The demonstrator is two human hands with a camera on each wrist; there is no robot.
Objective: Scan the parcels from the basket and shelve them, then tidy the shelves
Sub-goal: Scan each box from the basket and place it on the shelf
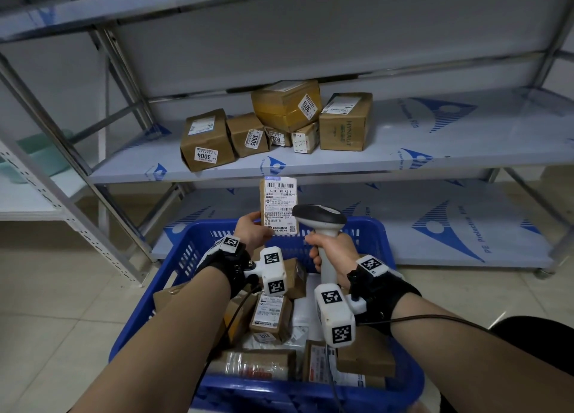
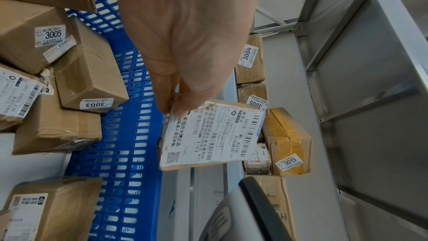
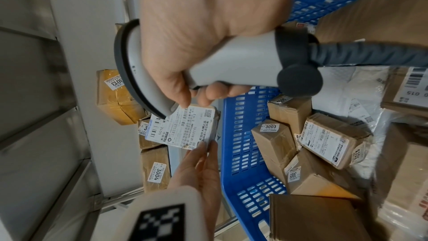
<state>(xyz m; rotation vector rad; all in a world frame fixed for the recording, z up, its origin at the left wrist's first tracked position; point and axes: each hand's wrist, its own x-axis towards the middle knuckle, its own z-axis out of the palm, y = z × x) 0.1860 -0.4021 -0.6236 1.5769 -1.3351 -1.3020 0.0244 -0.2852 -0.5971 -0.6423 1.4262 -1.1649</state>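
Scanning step — left hand (image 1: 252,230) pinches a small parcel (image 1: 278,206), right hand (image 1: 330,248) clasps the scanner (image 1: 321,218) beside its label; next — shelving it.

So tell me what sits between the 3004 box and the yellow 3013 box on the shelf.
In the head view, the 3005 box stands between the 3004 box and the yellow 3013 box, touching both.
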